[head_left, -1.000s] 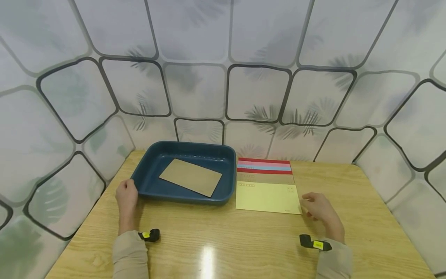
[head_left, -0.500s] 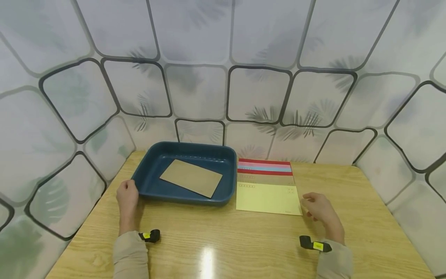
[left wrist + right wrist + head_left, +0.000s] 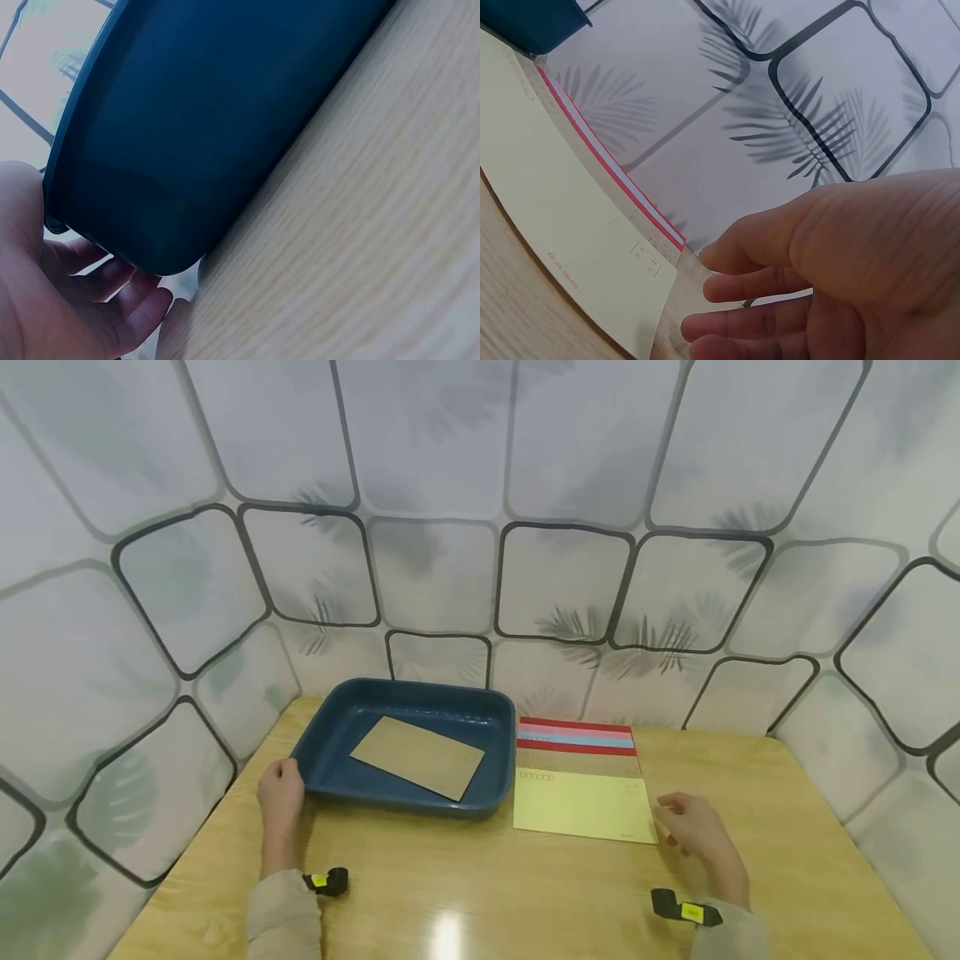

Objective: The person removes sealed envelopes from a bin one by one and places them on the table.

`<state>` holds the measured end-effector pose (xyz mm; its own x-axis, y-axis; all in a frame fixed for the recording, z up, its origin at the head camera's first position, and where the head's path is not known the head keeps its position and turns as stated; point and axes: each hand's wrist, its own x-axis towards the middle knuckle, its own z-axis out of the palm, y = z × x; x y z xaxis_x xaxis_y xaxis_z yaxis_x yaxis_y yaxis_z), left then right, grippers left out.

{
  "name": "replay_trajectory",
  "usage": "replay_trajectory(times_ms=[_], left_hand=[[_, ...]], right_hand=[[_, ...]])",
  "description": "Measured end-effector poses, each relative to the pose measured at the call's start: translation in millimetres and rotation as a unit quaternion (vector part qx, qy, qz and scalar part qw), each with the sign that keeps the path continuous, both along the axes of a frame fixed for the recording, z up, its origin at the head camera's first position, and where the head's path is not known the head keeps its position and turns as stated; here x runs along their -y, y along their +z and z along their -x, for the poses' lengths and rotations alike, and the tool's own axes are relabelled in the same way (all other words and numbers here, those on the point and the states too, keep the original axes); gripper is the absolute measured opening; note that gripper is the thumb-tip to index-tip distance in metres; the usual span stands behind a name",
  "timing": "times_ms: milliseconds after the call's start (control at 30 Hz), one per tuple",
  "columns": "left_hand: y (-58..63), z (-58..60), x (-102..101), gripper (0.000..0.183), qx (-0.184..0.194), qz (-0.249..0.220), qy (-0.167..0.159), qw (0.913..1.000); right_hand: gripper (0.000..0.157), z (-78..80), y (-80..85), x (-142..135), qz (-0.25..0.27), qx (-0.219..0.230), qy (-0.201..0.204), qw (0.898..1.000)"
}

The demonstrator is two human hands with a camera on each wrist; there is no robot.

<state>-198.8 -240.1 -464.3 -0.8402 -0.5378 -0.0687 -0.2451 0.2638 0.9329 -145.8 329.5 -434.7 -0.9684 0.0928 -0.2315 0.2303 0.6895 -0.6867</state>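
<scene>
A dark blue tray (image 3: 405,804) stands on the wooden table at the left, with a brown kraft envelope (image 3: 417,757) lying slantwise in it. My left hand (image 3: 281,789) holds the tray's near left corner; in the left wrist view the thumb is at the rim and the fingers (image 3: 139,300) curl along the outer wall. To the right of the tray lie several overlapping envelopes, with a yellow envelope (image 3: 581,806) nearest. Beside its right edge my right hand (image 3: 697,831) hovers, fingers loosely bent and holding nothing.
Behind the yellow envelope show strips of a brown envelope (image 3: 577,763) and of red, pink and blue ones (image 3: 576,739). A patterned wall covering (image 3: 435,568) encloses the table (image 3: 420,893) at the back and sides. Each wrist wears a black strap camera (image 3: 330,882).
The head view has tilted up slightly, so everything sits lower in it. Against the tray and envelopes, both hands keep about the same places.
</scene>
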Motion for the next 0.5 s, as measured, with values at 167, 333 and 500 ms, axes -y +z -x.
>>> replay_trajectory(times_ms=[167,333,500], left_hand=[[-3.0,-3.6,-0.6,0.055,0.001,-0.009,-0.003,1.0],[-4.8,-3.3,1.1,0.058,0.001,-0.011,-0.005,0.9999],[-3.7,-2.0,0.9,0.059,-0.006,-0.009,-0.006,0.9999]], right_hand=[[0.047,-3.5,-2.2,0.9,0.012,-0.001,-0.008,1.0],[0.047,-3.7,-2.8,2.5,0.017,-0.012,-0.007,1.0],[0.047,-3.6,-1.3,6.1,0.026,-0.025,-0.003,0.999]])
